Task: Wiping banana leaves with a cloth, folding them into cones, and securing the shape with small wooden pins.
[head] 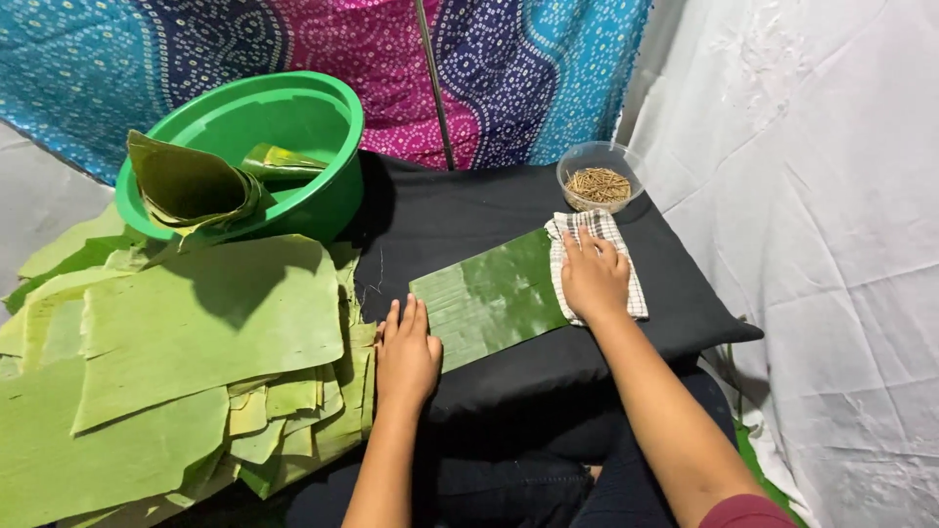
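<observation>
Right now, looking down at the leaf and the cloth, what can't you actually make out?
Head view only:
- Right end of the banana leaf piece: covered by the checked cloth and the right hand.
- Cloth's middle: hidden under that hand.
- Stack of cut leaves: cut off at the left and bottom edges; the count is unclear.
- Green basin: folded leaves hide its bottom.
- Small clear bowl: thin sticks inside, too small to identify.
- Left hand: its palm side is hidden.
</observation>
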